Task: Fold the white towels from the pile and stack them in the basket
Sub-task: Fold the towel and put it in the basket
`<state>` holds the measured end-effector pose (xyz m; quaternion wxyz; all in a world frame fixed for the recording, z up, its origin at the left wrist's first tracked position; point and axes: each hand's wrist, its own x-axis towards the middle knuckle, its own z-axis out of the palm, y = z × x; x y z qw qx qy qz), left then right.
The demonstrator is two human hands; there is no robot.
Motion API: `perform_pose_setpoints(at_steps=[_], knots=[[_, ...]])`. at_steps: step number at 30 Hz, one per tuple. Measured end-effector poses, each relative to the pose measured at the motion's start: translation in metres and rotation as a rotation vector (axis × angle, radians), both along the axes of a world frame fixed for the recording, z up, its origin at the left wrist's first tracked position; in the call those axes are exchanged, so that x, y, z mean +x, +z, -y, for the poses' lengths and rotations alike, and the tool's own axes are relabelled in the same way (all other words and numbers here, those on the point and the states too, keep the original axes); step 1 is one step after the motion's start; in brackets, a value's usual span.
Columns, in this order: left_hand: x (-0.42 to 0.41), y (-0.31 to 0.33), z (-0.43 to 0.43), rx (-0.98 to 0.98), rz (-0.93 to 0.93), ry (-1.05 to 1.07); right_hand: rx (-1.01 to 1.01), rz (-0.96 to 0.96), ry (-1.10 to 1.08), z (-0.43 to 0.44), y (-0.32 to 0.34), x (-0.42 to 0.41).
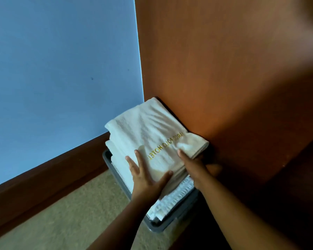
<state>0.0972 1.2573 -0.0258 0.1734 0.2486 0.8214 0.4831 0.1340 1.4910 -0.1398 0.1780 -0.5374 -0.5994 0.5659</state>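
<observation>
Right then, the folded towel (152, 127), white with gold lettering (164, 145) across its top, lay uppermost on the stack of towels (119, 165) that rose well above the rim of the grey basket (177, 221). The person's left hand (146, 177) lay flat on the towel's near left corner, fingers straight and spread, thumb stretched along the near edge. The right hand (192, 165) pinched the towel's right edge, thumb on top and fingers tucked out of sight beneath the fold. The basket stood on beige carpet (79, 213), close against a wooden panel (224, 69), with a blue wall (61, 69) and dark skirting board (43, 177) to its left.
</observation>
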Motion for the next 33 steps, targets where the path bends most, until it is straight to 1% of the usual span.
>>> perform_pose_setpoints(at_steps=[1, 2, 3, 6, 7, 9, 11, 12, 14, 15, 17, 19, 23, 26, 30, 33], knots=[[0.0, 0.001, 0.006, -0.01, -0.002, -0.025, 0.029, 0.023, 0.0, 0.012, 0.017, 0.01], [-0.002, 0.0, 0.013, -0.027, -0.021, -0.046, 0.061, 0.045, 0.005, 0.044, 0.067, 0.025], [-0.004, 0.001, 0.021, -0.041, -0.072, -0.075, 0.079, 0.062, -0.023, 0.064, 0.097, 0.034], [-0.018, 0.01, 0.057, -0.089, -0.198, -0.176, 0.22, 0.07, -0.133, 0.107, 0.151, 0.054], [-0.022, 0.014, 0.072, -0.094, -0.208, -0.19, 0.307, 0.023, -0.157, 0.117, 0.158, 0.057], [-0.027, 0.024, 0.106, -0.054, -0.186, -0.198, 0.426, -0.148, -0.12, 0.145, 0.174, 0.06], [-0.03, 0.033, 0.147, 0.002, -0.149, -0.19, 0.476, -0.327, 0.01, 0.183, 0.186, 0.058], [-0.033, 0.034, 0.171, 0.01, -0.131, -0.182, 0.496, -0.354, 0.077, 0.209, 0.193, 0.056], [-0.038, 0.032, 0.224, 0.01, -0.088, -0.182, 0.509, -0.376, 0.235, 0.264, 0.204, 0.051], [-0.04, 0.029, 0.251, 0.017, -0.041, -0.188, 0.483, -0.38, 0.315, 0.292, 0.205, 0.047], [-0.04, 0.027, 0.31, 0.079, 0.101, -0.178, 0.418, -0.368, 0.483, 0.344, 0.203, 0.038], [-0.04, 0.026, 0.367, 0.126, 0.16, -0.131, 0.405, -0.338, 0.614, 0.394, 0.198, 0.025], [-0.039, 0.016, 0.486, 0.095, 0.231, 0.068, 0.362, -0.318, 0.812, 0.492, 0.179, 0.0], [-0.03, 0.011, 0.569, 0.123, 0.28, 0.247, 0.337, -0.281, 1.011, 0.559, 0.174, -0.015], [0.009, 0.004, 0.648, 0.143, 0.354, 0.485, 0.35, -0.246, 1.265, 0.626, 0.172, -0.024], [0.049, -0.005, 0.688, 0.085, 0.389, 0.544, 0.304, -0.241, 1.366, 0.666, 0.165, -0.022]])
